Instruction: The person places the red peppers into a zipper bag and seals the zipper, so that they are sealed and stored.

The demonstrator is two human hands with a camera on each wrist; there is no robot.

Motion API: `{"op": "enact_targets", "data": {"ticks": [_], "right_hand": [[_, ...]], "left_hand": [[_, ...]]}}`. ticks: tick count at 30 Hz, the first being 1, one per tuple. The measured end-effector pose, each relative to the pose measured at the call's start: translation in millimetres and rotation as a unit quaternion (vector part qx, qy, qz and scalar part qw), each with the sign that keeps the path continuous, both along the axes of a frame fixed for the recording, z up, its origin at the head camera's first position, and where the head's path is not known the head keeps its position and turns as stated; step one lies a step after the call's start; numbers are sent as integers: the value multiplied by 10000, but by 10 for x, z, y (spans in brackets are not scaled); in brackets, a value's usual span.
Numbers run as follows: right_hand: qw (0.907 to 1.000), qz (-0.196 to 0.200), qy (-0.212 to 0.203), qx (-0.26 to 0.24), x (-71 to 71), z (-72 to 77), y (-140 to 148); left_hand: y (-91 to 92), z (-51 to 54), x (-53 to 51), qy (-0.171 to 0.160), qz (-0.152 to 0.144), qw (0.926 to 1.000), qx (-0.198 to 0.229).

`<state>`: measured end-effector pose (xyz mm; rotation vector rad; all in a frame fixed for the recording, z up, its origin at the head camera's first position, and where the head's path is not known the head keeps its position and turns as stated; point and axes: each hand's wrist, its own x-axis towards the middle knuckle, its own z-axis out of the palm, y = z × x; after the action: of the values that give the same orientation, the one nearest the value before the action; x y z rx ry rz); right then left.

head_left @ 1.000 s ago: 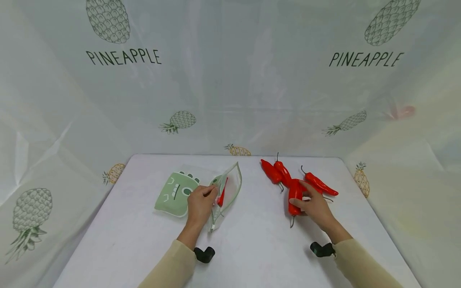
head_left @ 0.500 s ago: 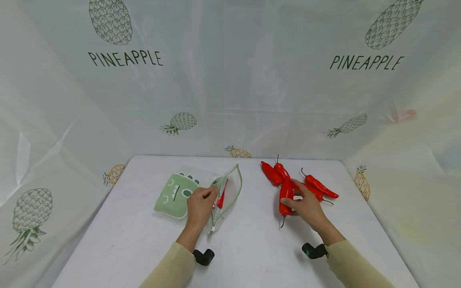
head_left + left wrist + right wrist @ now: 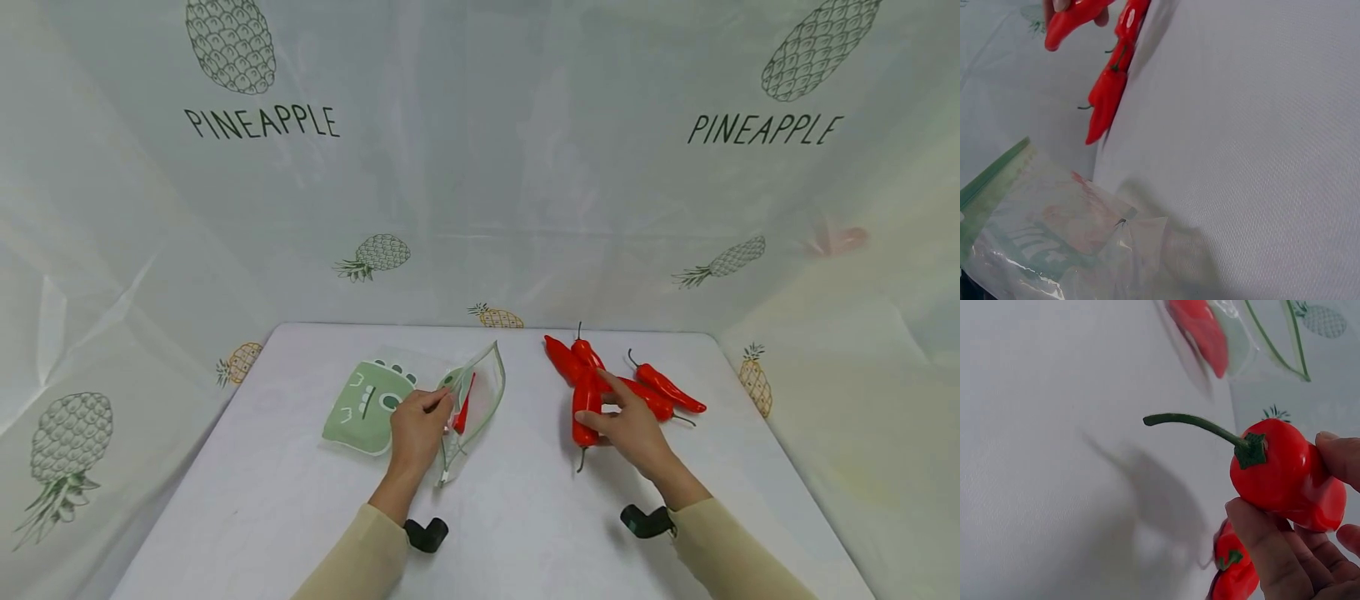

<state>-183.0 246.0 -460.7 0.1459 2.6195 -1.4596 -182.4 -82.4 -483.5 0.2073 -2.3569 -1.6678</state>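
Observation:
My left hand point(image 3: 420, 421) pinches the edge of a clear zip bag point(image 3: 491, 392) with green trim, its mouth gaping to the right. One red pepper point(image 3: 461, 408) shows inside it. A green monster print point(image 3: 367, 404) lies left of the hand; whether it belongs to this bag I cannot tell. My right hand point(image 3: 630, 425) grips a plump red chili pepper point(image 3: 587, 412) between thumb and fingers, its green stem point(image 3: 1191, 420) free. A shadow beneath shows that pepper is off the table. In the left wrist view the bag point(image 3: 1054, 231) hangs near the camera.
Several red peppers lie at the back right: one pepper point(image 3: 558, 358) at the left of the group, another pepper point(image 3: 667, 387) farthest right. The white table point(image 3: 510, 533) ends at a pineapple-printed curtain point(image 3: 525, 183) behind and at both sides.
My right hand has carried the held pepper leftward, off the right part of the group, uncovering another pepper there. The left hand and the bag have stayed in place.

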Motion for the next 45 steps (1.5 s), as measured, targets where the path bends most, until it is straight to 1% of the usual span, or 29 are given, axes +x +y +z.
{"op": "enact_targets", "data": {"ticks": [5,10,15,21,27,32,35,41,45], "right_hand": [[10000,1,-5,41,0,13,-55],[10000,6,25,0,8,21,-100],[9999,-5,0,-170,-6,18,-139],[9990,-43,-32,-454,-41,25,-224],[9973,22,-21,-740,-45,52,-374],[9955,162,14,-938,-37,95,-514],[9936,251,45,-1097,-46,118,-606],[9925,337,102,-1170,-94,143,-813],[9915,395,129,-1232,-102,177,-961]], "left_hand": [[-3,-6,0,-35,-11,10000,13],[-14,-24,4,13,-13,10000,41],[-16,-16,7,38,-42,9999,129],[-6,-11,-2,62,-25,10000,14],[12,-1,3,128,-64,9999,-30],[22,-9,-7,256,-70,9995,-186],[27,-12,-15,277,-64,9992,-281],[42,-26,-22,266,-67,9991,-328],[52,-44,-29,332,-52,9988,-351]]}}
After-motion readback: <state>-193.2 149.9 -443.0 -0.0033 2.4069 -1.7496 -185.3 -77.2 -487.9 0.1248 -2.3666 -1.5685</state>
